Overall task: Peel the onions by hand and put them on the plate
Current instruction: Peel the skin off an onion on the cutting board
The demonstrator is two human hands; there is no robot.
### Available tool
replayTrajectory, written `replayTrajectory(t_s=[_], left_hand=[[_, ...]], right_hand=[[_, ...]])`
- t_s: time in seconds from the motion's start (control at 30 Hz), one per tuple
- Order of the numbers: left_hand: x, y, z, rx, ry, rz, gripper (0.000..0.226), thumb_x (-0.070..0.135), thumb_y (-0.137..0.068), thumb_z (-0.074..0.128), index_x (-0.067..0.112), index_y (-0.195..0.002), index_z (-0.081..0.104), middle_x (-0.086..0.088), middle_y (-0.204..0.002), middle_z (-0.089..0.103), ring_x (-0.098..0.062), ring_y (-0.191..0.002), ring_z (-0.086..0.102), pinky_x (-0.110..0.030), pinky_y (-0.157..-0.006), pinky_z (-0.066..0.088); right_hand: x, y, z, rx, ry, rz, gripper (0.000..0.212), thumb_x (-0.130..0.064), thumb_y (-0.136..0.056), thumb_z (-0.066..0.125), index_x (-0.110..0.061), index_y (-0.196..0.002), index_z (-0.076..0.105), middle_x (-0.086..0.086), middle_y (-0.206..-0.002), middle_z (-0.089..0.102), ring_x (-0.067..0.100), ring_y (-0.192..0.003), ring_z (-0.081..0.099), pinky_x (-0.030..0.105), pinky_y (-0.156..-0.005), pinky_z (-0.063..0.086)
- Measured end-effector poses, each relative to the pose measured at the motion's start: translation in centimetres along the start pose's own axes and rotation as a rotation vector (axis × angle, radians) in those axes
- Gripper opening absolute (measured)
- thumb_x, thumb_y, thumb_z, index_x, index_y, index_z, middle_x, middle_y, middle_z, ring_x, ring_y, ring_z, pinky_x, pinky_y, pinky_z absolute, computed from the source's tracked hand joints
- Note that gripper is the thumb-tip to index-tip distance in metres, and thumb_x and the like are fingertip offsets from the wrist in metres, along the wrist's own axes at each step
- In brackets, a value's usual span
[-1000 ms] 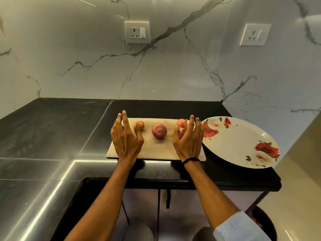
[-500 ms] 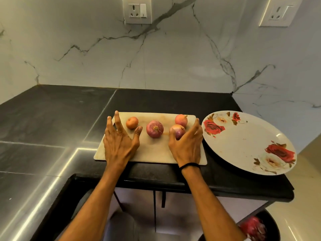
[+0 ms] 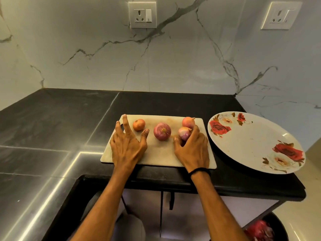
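Stock as it lies before you:

- Cutting board, pale, one. It lies flat on the black table.
- Onions, four, all on the board, skins on.
  - Small orange onion sits at the board's 10 o'clock.
  - Large red onion sits near the board's centre.
  - Pale onion sits at 1 o'clock, by the far right corner.
  - Pink onion sits just in front of the pale one. Whether the two touch cannot be told.
- Your right hand: fingers and thumb curled round the pink onion. A black wristband is on that wrist.
- Your left hand: fingers spread and straight, gripping nothing, over the board's left part. Its thumb tip lies between the small orange onion and the large red onion.
- Plate, white with red roses, one. It sits at the board's 3 o'clock, just beside it.
- Wall sockets, two, on the marble wall: left socket at 12 o'clock, right socket at 1 o'clock.
- Bin with red contents, at 5 o'clock, below table level.
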State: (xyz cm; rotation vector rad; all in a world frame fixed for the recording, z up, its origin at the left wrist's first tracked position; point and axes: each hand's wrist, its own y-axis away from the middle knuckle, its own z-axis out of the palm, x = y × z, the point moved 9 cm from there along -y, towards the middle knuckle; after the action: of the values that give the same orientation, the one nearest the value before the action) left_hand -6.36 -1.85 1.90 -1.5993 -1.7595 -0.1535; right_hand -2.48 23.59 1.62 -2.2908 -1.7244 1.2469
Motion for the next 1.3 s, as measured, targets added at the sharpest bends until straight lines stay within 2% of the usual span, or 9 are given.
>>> replayTrajectory(t_s=[0.2, 0.53, 0.9, 1.3], left_hand=[[-0.23, -0.07, 0.32, 0.002, -0.024, -0.001, 0.092, 0.074, -0.090, 0.043, 0.034, -0.156, -0.007, -0.019, -0.162, 0.017, -0.040, -0.145, 0.029, -0.057, -0.117, 0.027], [-0.09, 0.14, 0.10, -0.017, 0.001, -0.010, 0.093, 0.075, -0.089, 0.043, 0.036, -0.156, -0.010, -0.018, -0.164, 0.012, -0.041, -0.147, 0.024, -0.057, -0.117, 0.024], [-0.19, 0.14, 0.21, -0.004, -0.034, -0.009, 0.092, 0.073, -0.090, 0.043, 0.034, -0.157, -0.007, -0.015, -0.162, 0.018, -0.036, -0.147, 0.026, -0.056, -0.118, 0.026], [-0.20, 0.14, 0.07, -0.014, -0.024, 0.000, 0.087, 0.069, -0.092, 0.044, 0.030, -0.156, -0.001, -0.019, -0.161, 0.018, -0.039, -0.146, 0.027, -0.056, -0.117, 0.026]], right_hand=[[0.07, -0.04, 0.18, -0.001, 0.058, -0.003, 0.084, -0.060, -0.085, 0.061, -0.015, -0.147, 0.027, 0.013, -0.133, 0.051, 0.027, -0.119, 0.051, 0.041, -0.101, 0.046], [-0.18, 0.30, -0.09, -0.016, 0.058, -0.005, 0.085, -0.062, -0.084, 0.060, -0.017, -0.148, 0.025, 0.013, -0.135, 0.050, 0.029, -0.120, 0.051, 0.043, -0.101, 0.047], [0.06, 0.12, 0.53, -0.020, 0.091, -0.018, 0.088, -0.062, -0.087, 0.057, -0.014, -0.151, 0.020, 0.014, -0.136, 0.048, 0.029, -0.122, 0.047, 0.043, -0.103, 0.045], [0.13, 0.19, 0.12, -0.046, 0.056, 0.000, 0.084, -0.060, -0.084, 0.061, -0.016, -0.147, 0.027, 0.013, -0.133, 0.051, 0.029, -0.121, 0.049, 0.043, -0.102, 0.045]])
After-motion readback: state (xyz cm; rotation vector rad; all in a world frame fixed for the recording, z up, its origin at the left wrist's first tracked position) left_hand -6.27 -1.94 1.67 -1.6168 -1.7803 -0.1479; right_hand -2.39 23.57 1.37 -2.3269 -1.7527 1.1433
